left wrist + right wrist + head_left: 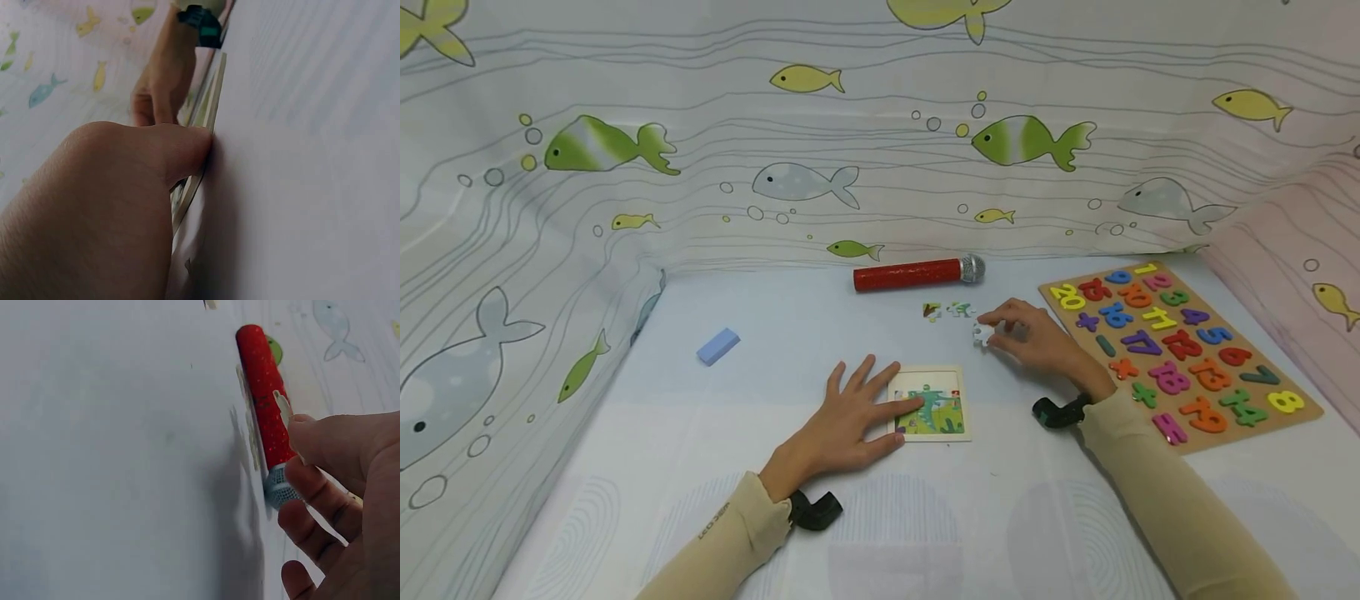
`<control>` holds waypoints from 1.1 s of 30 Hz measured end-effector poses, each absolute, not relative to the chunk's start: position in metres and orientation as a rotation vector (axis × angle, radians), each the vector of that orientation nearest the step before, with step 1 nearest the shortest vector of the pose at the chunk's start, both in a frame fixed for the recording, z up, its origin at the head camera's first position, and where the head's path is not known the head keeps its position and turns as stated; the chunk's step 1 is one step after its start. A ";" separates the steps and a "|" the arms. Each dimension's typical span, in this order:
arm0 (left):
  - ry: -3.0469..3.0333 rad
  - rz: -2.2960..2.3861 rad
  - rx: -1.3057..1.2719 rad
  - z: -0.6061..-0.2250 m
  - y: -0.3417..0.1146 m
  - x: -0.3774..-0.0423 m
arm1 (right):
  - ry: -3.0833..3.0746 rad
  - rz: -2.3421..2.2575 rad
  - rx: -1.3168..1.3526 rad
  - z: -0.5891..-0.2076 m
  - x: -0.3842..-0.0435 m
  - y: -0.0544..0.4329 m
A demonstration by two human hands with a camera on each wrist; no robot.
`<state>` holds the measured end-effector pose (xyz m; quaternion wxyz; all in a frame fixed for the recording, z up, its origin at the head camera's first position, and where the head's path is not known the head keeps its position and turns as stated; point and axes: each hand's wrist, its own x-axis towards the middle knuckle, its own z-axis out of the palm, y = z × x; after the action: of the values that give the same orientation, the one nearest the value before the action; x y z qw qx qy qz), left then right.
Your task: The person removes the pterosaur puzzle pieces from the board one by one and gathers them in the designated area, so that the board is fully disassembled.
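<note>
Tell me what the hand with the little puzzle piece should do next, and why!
I think the right hand should carry its pinched piece to the puzzle tray: the tray's top strip looks bare, with no picture there, and the left hand rests on the tray, so it could help keep it steady.

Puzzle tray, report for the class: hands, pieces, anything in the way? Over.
Left hand spread, touching puzzle tray. Right hand pinching puzzle piece, off the tray. Loose pieces beyond, near microphone. In the way: left hand, partly covering tray's left side.
</note>
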<state>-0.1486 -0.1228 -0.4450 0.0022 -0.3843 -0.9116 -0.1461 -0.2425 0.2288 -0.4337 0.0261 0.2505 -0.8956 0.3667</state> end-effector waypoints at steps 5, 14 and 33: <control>-2.849 -0.463 -1.206 -0.446 -0.124 -0.149 | -2.841 1.097 0.675 -0.432 -0.255 0.237; -2.881 -0.479 -1.195 -0.447 -0.125 -0.147 | -2.899 1.031 0.645 -0.433 -0.279 0.245; -2.903 -0.455 -1.184 -0.445 -0.123 -0.147 | -3.000 0.984 0.669 -0.428 -0.295 0.244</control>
<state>-0.1475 -0.1235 -0.4445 -0.0133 -0.3737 -0.9163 -0.1436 -0.2950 0.2442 -0.4276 -0.0430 0.2071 -0.9287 0.3047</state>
